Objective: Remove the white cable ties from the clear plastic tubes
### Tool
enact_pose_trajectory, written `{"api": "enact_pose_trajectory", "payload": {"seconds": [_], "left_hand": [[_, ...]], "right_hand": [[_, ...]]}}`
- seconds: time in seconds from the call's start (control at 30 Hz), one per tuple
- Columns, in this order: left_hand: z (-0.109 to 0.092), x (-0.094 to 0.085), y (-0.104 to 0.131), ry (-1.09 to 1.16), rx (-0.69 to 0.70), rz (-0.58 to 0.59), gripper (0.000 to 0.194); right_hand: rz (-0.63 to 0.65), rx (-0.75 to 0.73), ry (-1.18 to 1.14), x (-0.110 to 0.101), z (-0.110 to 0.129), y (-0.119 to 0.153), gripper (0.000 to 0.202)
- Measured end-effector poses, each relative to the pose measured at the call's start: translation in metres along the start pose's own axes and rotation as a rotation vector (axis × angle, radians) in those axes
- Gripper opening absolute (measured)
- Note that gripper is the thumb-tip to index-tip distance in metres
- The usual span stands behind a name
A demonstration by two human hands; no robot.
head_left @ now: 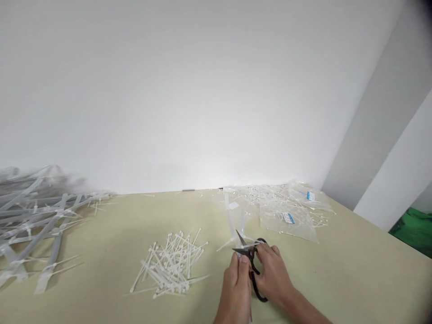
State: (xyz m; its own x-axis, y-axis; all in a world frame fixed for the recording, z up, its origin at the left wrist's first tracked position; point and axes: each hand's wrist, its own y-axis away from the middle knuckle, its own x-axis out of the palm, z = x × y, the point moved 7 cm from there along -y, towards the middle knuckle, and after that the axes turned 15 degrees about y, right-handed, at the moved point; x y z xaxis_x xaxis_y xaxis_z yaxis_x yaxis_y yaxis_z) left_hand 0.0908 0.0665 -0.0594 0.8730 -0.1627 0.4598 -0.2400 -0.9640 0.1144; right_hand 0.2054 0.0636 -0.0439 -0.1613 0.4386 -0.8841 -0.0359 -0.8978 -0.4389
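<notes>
My right hand (273,272) is closed around the black-handled scissors (251,254), whose blades stand apart and point up and left. A white cable tie lies across the blades. Just left of it, my left hand (238,281) pinches a pale, translucent strip (230,218) that extends away across the table; its held end is mostly hidden by the fingers. White tie tails stick out beside the blades. A loose pile of white cable ties (175,263) rests on the table to the left of my hands.
At the far left lies a heap of translucent strips bound with ties (37,225). Plastic bags of cable ties (288,220) are at the back right. The pale yellow table (111,252) meets a white wall (189,99). Green material (413,231) shows beyond its right edge.
</notes>
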Motion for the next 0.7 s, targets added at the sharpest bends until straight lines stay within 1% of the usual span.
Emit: {"api": "enact_pose_trajectory", "payload": {"seconds": [0.1, 0.13, 0.2, 0.3, 0.37, 0.43, 0.6, 0.7], "left_hand": [[-0.009, 0.006, 0.003, -0.215, 0.075, 0.089, 0.025], [-0.012, 0.008, 0.003, -0.279, 0.107, 0.125, 0.020], [-0.015, 0.010, 0.005, -0.396, 0.151, 0.184, 0.013], [-0.014, 0.010, 0.005, -0.515, 0.156, 0.225, 0.017], [-0.012, 0.011, 0.005, -0.542, 0.149, 0.235, 0.019], [-0.013, 0.010, 0.006, -0.548, 0.151, 0.216, 0.020], [-0.021, 0.006, 0.010, -0.526, 0.149, 0.085, 0.020], [-0.022, 0.005, 0.011, -0.551, 0.144, 0.065, 0.020]], "right_hand": [[0.005, -0.020, 0.000, -0.004, -0.004, -0.003, 0.026], [0.013, -0.021, 0.010, -0.005, -0.005, -0.003, 0.028], [0.025, -0.008, 0.045, -0.008, -0.005, -0.004, 0.027], [0.032, 0.005, 0.112, -0.010, -0.002, -0.005, 0.023], [0.032, 0.005, 0.148, -0.010, 0.001, -0.004, 0.021], [0.032, 0.009, 0.181, -0.008, 0.003, -0.003, 0.017], [-0.018, 0.046, 0.212, -0.002, 0.002, 0.001, 0.011], [-0.042, 0.068, 0.180, 0.002, 0.002, 0.003, 0.010]]}}
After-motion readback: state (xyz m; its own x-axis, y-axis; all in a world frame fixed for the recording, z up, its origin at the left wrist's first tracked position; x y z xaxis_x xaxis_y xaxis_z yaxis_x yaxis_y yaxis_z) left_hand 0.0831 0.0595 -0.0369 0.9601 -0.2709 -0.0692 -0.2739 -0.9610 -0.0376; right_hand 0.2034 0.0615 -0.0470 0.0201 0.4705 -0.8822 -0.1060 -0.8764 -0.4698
